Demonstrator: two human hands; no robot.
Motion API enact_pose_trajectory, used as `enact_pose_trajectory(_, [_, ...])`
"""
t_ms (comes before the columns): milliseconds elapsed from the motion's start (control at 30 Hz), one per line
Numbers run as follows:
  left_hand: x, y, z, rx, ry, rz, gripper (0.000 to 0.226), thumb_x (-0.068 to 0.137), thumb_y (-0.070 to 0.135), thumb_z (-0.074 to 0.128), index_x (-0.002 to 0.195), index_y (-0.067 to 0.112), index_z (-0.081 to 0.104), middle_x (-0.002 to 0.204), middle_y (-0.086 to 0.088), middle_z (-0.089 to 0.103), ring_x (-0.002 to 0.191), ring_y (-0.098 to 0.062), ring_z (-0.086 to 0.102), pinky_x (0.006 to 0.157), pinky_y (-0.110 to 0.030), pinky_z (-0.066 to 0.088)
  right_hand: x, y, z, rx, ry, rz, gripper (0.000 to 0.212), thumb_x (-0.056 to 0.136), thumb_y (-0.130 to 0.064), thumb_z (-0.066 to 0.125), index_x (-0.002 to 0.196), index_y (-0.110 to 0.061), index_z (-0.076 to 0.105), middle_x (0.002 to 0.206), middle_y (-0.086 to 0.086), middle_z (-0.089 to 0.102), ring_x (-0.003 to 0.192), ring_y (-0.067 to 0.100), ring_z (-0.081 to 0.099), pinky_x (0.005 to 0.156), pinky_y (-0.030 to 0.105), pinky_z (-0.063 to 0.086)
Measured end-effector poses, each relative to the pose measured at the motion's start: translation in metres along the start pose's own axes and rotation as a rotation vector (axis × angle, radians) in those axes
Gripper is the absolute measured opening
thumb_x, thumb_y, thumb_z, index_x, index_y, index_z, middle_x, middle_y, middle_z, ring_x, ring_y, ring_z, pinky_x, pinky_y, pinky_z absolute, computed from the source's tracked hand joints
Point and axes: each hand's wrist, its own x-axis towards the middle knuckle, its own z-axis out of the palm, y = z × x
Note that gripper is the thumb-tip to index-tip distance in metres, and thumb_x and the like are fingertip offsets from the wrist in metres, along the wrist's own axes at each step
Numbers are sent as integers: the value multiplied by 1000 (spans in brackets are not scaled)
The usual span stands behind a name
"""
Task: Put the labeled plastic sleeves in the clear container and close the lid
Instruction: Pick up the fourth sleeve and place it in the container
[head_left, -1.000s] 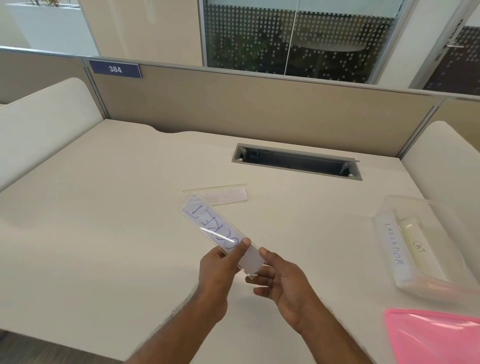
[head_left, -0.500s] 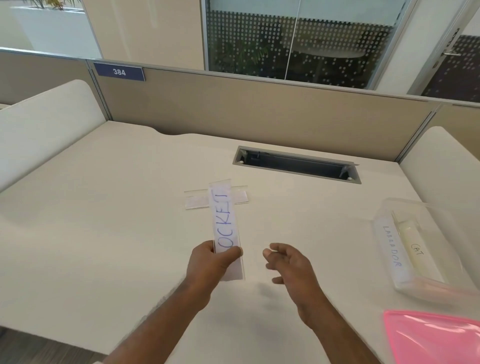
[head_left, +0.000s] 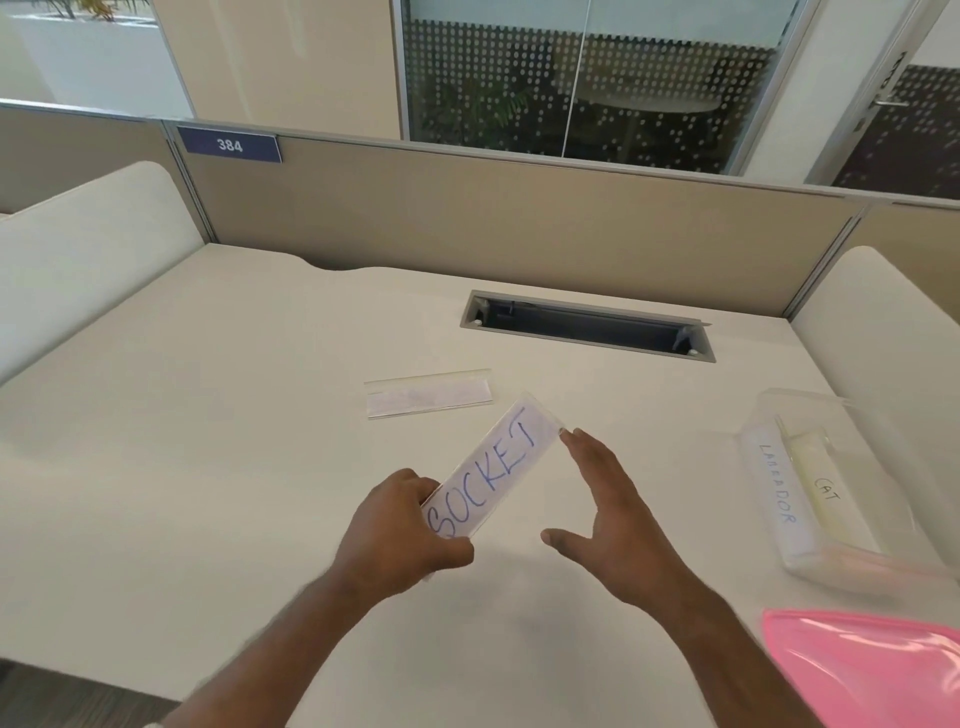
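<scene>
Left of the clear container (head_left: 852, 499), your left hand (head_left: 400, 540) is pinching the light, stiff, slippery SOCKET sleeve (head_left: 493, 470) by its near end; your right hand (head_left: 618, 519) is spread open at its far corner.

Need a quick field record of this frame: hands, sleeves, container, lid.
left hand: grips the near end of the SOCKET sleeve, held above the desk
right hand: open, fingertips at the sleeve's far end
spare sleeve: flat on the desk, label unreadable
container: open, at right, holds the LABRADOR sleeve and the CAT sleeve
pink lid: on the desk, near right corner
</scene>
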Motion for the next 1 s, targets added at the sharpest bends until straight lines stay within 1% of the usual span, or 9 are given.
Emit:
enact_pose_trajectory(100, [3, -2, -8, 52, -37, 34, 31, 42, 48, 68, 67, 31, 62, 83, 8, 53, 61, -10, 57, 38, -20, 44, -1, 2, 1, 54, 62, 7, 102, 76, -28, 78, 147, -51, 9, 154, -30, 14, 141, 0, 22, 111, 40, 36])
enact_pose_trajectory(200, [6, -2, -13, 144, -64, 84, 34, 42, 51, 67, 69, 30, 62, 83, 9, 53, 63, -9, 56, 43, -21, 43, -2, 3, 1, 102, 131, 19, 104, 74, -26, 81, 145, -53, 10, 149, -32, 19, 135, 2, 33, 105, 39, 43])
enact_pose_trajectory(333, [7, -2, -14, 230, -109, 160, 36, 43, 52, 67, 73, 33, 63, 83, 14, 55, 67, -6, 57, 45, -17, 38, -3, 5, -3, -44, 66, -60, 100, 75, -30, 77, 145, -56, 9, 142, -42, 18, 132, -12, 23, 108, 31, 36])
enact_pose_trajectory(433, [8, -3, -17, 251, -119, 215, 27, 45, 52, 66, 67, 40, 56, 80, 17, 56, 68, -4, 55, 46, -14, 32, -3, 8, -10, -101, 99, -59, 92, 76, -32, 76, 145, -52, 19, 139, -33, 29, 128, -11, 24, 108, 31, 34])
enact_pose_trajectory(567, [14, -4, -22, 245, -90, 290, 40, 47, 50, 66, 84, 35, 65, 81, 15, 61, 77, -2, 55, 54, -22, 47, -2, 15, -16, -81, 146, -69, 76, 75, -33, 79, 140, -40, 40, 135, -26, 41, 127, -2, 36, 104, 34, 41])
enact_pose_trajectory(667, [17, -2, -23, 223, -67, 320, 44, 48, 49, 66, 91, 36, 65, 81, 16, 63, 81, -2, 54, 61, -27, 51, -3, 21, -15, -10, 131, -39, 76, 73, -38, 80, 137, -43, 40, 133, -26, 45, 125, -4, 40, 98, 32, 45])
enact_pose_trajectory(767, [19, -1, -24, 178, -54, 323, 51, 50, 48, 67, 101, 44, 65, 84, 19, 63, 85, 0, 54, 64, -23, 50, -4, 24, -13, 62, 132, -10, 81, 68, -45, 83, 135, -48, 39, 129, -28, 49, 123, -3, 43, 93, 25, 43])
enact_pose_trajectory(900, [20, -2, -26, 118, -24, 339, 63, 51, 49, 70, 113, 44, 63, 90, 19, 62, 87, 0, 57, 72, -20, 49, -5, 21, -15, 116, 143, -22, 77, 61, -56, 82, 130, -47, 47, 119, -30, 52, 117, -2, 47, 81, 7, 39])
enact_pose_trajectory(1000, [21, -2, -27, 94, -16, 368, 65, 52, 49, 71, 117, 44, 63, 92, 21, 61, 88, 1, 57, 72, -15, 46, -5, 20, -17, 163, 160, -16, 73, 58, -52, 86, 123, -44, 54, 117, -28, 54, 113, 1, 50, 77, 10, 41])
